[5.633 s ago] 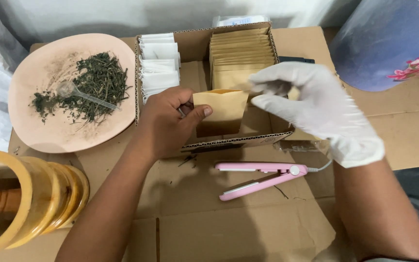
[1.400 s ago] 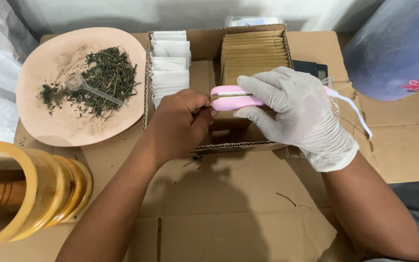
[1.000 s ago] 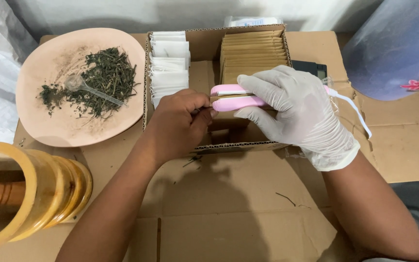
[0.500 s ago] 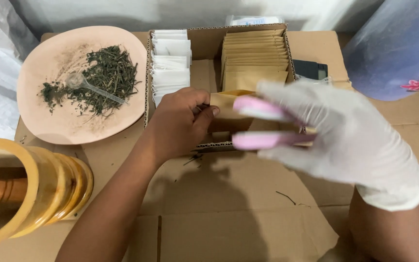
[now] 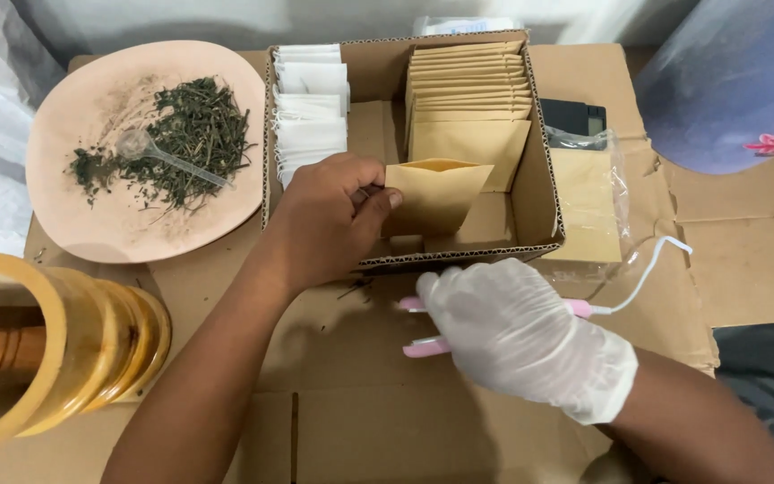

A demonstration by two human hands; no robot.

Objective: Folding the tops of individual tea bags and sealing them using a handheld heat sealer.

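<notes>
My bare left hand (image 5: 329, 215) pinches a small tan paper pouch (image 5: 434, 194) by its left edge, holding it upright over the open cardboard box (image 5: 544, 193). My right hand (image 5: 517, 332), in a white glove, rests low on the cardboard in front of the box, fingers wrapped over a pink clamp-style heat sealer (image 5: 423, 347). Only the sealer's two pink ends and its white cord (image 5: 651, 264) show from under the glove. Inside the box stand a row of tan pouches (image 5: 468, 81) and a row of white filter bags (image 5: 311, 99).
A pink plate (image 5: 109, 233) with dried green leaves (image 5: 194, 134) and a clear plastic scoop (image 5: 136, 145) lies at the left. Yellow wooden rings (image 5: 73, 350) sit at the lower left. A small black scale (image 5: 572, 116) and a plastic-wrapped pack of pouches (image 5: 589, 202) lie right of the box.
My right hand took the pink sealer off the pouch's top edge and brought it down onto the cardboard in front of the box. The left hand still holds the pouch.
</notes>
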